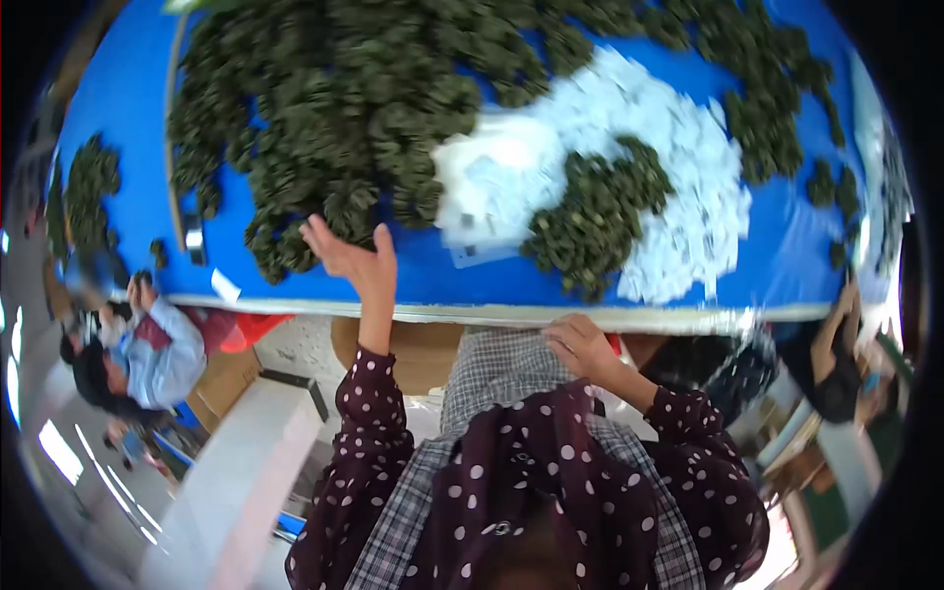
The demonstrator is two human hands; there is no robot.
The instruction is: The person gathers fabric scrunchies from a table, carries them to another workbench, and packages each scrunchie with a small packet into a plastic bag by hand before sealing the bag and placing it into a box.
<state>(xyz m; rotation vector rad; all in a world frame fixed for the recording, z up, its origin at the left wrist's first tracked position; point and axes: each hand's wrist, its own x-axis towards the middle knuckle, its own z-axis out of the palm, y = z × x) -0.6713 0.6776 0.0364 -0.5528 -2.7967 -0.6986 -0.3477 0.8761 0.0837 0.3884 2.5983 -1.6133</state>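
Head view showed me the blue table [433,270] with the person's two hands at its near edge. I saw the left hand [356,264] reach over that edge, its fingers spread and the thumb well out to the side, gripping nothing that I could make out. Its fingertips were at the near fringe of the large heap of dark green coiled pieces [324,118], which ran back toward the far edge; whether they touched it, I couldn't tell.

I had the right hand [587,349] lower, just beside the near edge, above checked cloth [492,369]. Its fingers were loosely bent and close together, and I couldn't tell whether they pinched anything.

Right of the middle lay a broad spread of small white pieces [688,211], with a smaller dark green pile [595,221] on its near side. A blurred whitish bundle [497,172] lay between that pile and the large heap. Toward the left edge, I noticed a narrow bar [175,128] beside the heap, and a white slip [225,285] near the front.
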